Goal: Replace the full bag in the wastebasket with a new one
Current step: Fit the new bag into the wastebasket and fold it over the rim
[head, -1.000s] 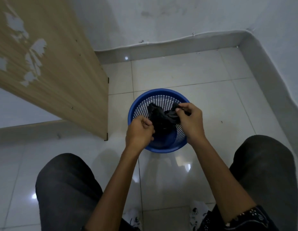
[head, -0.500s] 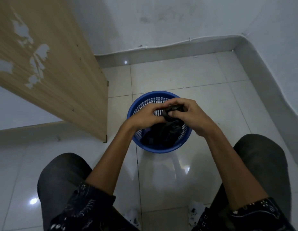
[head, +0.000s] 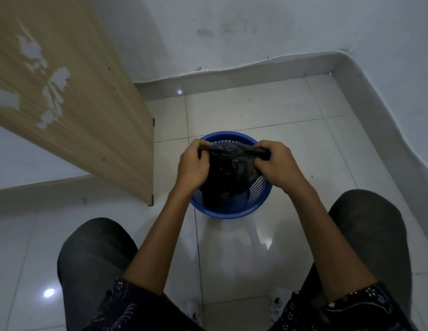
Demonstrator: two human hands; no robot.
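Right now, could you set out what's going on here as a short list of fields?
Setting: tiled floor in a corner, wooden panel to the left
Basket: blue wastebasket, mesh sides, upright on the floor
Bag: black bag, top edge stretched between the hands, lower part hanging inside the basket
Left hand: fingers closed on the bag's left edge
Right hand: fingers closed on the bag's right edge
Person: crouched, knees either side

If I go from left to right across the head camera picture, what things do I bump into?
Wooden panel → left hand → black bag over the blue basket → right hand → wall corner.
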